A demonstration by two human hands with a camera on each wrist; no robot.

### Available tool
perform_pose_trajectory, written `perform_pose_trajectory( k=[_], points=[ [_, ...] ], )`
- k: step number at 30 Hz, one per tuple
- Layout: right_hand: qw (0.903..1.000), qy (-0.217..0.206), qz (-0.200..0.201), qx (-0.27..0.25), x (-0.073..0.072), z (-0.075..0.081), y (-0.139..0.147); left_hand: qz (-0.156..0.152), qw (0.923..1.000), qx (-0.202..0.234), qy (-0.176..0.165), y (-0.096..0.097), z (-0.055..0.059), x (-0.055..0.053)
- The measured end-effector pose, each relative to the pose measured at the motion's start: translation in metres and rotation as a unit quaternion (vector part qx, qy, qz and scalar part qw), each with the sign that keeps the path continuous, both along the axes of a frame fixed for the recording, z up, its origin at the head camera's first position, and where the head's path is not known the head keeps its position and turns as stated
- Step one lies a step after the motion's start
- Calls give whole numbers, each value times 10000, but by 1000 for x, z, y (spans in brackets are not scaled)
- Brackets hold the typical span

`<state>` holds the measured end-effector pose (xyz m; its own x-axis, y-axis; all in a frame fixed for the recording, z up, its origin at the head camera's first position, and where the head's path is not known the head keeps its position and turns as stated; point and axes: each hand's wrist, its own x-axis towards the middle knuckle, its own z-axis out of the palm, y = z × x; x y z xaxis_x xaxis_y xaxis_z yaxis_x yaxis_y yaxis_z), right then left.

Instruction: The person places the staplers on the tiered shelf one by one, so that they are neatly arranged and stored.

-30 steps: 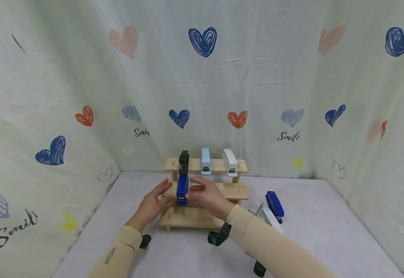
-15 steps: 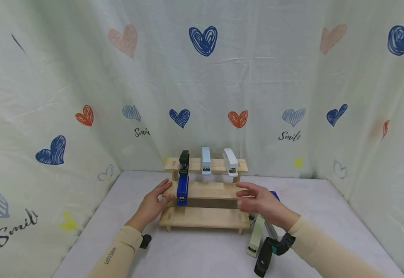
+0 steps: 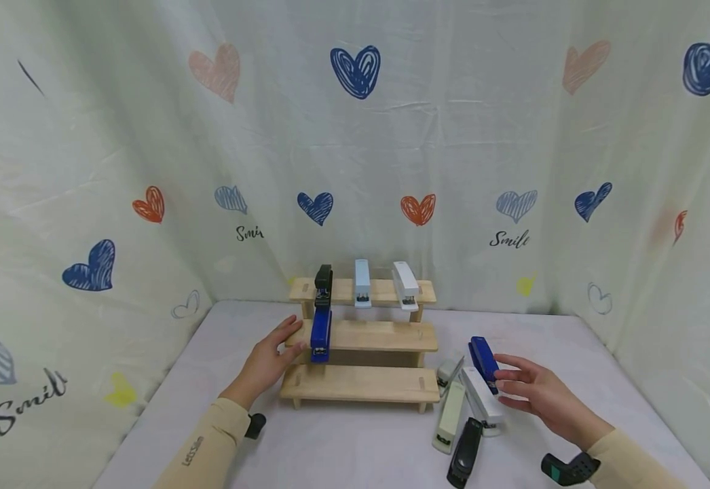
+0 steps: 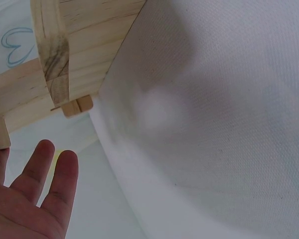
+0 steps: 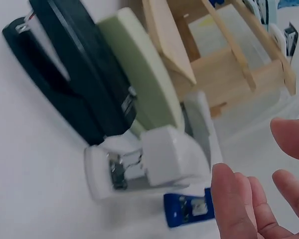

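My right hand (image 3: 544, 397) is beside a blue stapler (image 3: 483, 360) on the table, fingertips right at its near right side. In the right wrist view the fingers are spread and that stapler's blue end (image 5: 189, 209) shows just past a fingertip. My left hand (image 3: 269, 363) rests at the left end of the wooden rack's (image 3: 379, 334) middle tier, fingers extended. Close to its thumb, another blue stapler (image 3: 321, 336) stands on that tier. Along the top tier are a black stapler (image 3: 323, 285), a light blue stapler (image 3: 362, 282) and a white stapler (image 3: 405, 284).
Right of the rack, a white stapler (image 3: 482, 397), a pale green stapler (image 3: 450, 414) and a black stapler (image 3: 466, 451) lie close together on the table (image 3: 330, 448). A grey-white item (image 3: 449, 372) lies behind them. A patterned curtain (image 3: 465, 149) hangs at the back.
My right hand has left the blue stapler on the middle tier and swung right to the blue stapler on the table. The left hand stays at the rack.
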<state>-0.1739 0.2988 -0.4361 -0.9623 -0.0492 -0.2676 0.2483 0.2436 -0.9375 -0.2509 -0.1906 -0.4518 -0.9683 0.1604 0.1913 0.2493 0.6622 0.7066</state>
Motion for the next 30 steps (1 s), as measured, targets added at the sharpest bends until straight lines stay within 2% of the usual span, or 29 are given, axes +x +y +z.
perform_pose_trajectory(
  k=[6, 13, 30],
  points=[
    [9993, -273, -240, 0, 4, -15, 8, -3, 10000, -38, 74, -1, 0, 0],
    [9989, -408, -241, 51, 8, -28, 5, -30, 9999, -100, 76, -1, -2, -1],
    [9979, -629, -141, 78, 6, -39, -8, 94, 9999, -100, -52, 0, -3, -1]
  ],
)
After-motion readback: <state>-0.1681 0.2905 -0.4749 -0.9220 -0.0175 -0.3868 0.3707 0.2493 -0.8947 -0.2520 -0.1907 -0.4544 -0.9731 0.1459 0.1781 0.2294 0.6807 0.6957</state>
